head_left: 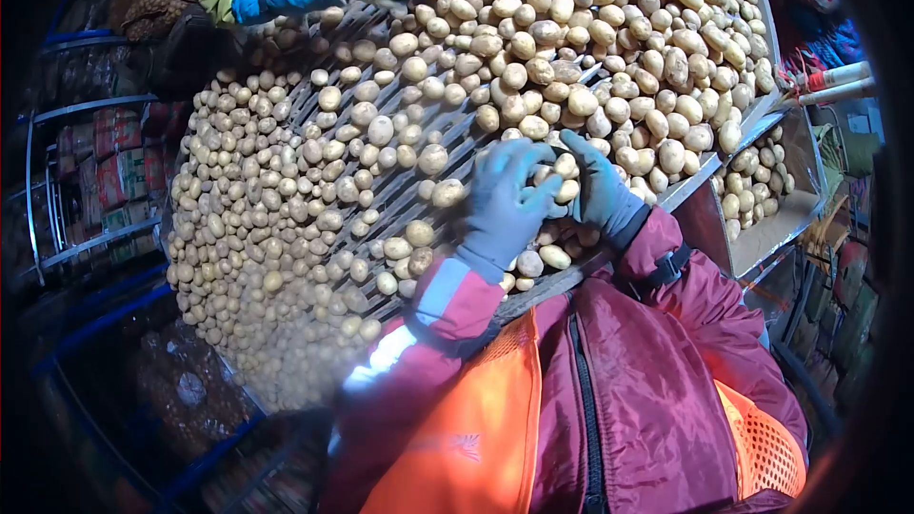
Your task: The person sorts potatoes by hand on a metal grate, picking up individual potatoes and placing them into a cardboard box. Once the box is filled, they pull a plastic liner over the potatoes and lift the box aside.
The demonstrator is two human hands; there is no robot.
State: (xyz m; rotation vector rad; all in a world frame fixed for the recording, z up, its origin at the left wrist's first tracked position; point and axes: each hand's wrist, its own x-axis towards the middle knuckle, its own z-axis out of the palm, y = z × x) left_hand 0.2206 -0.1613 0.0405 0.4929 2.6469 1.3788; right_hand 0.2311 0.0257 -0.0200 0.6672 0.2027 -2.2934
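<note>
Maroon jacket (647,390), left hand (502,198) curled round potatoes (566,168) within its fingers; right hand (602,190) cupped alongside, grip unclear

Left hand (505,195) and right hand (600,188) close together
Gloved fingers (541,197) curl inward; sleeved forearms (455,297) reach forward and converge

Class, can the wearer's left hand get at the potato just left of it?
Probably yes: that potato lies uncovered beside the left hand, with nothing visible between, though the hand seems busy with potatoes beside the right hand.
</note>
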